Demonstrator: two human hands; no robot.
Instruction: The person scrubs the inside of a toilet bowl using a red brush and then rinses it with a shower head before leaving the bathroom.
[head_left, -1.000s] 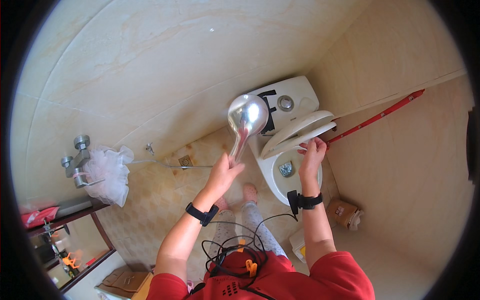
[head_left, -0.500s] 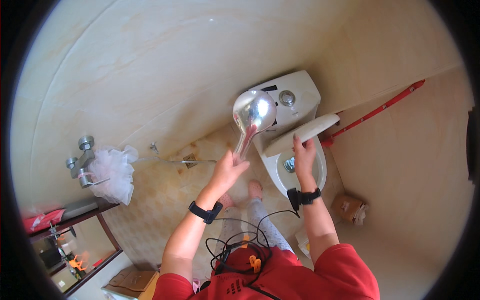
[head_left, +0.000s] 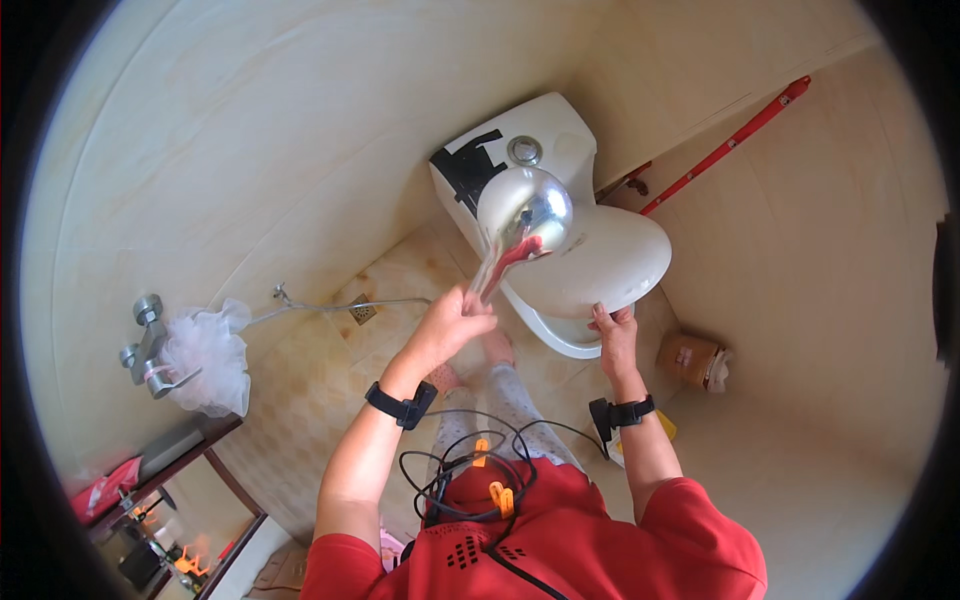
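Note:
My left hand (head_left: 455,322) is closed around the handle of a chrome shower head (head_left: 525,215), held up over the toilet. A white toilet (head_left: 540,325) stands against the tiled wall, its tank (head_left: 560,130) carrying a round flush button and a black patch. My right hand (head_left: 612,335) grips the front edge of the white toilet lid (head_left: 615,255), which lies lowered over the bowl. Both wrists wear black bands. My legs and feet stand right in front of the bowl.
A metal hose (head_left: 330,307) runs across the floor past a drain (head_left: 362,312) to a wall tap (head_left: 148,340) hung with a white bath sponge (head_left: 208,355). A red pole (head_left: 725,145) leans in the corner. A brown box (head_left: 690,358) sits right of the toilet; a dark shelf (head_left: 185,450) is lower left.
The toilet lid has come down from raised to nearly flat, with my right hand following it down. My left hand keeps the shower head raised, now more in front of the tank.

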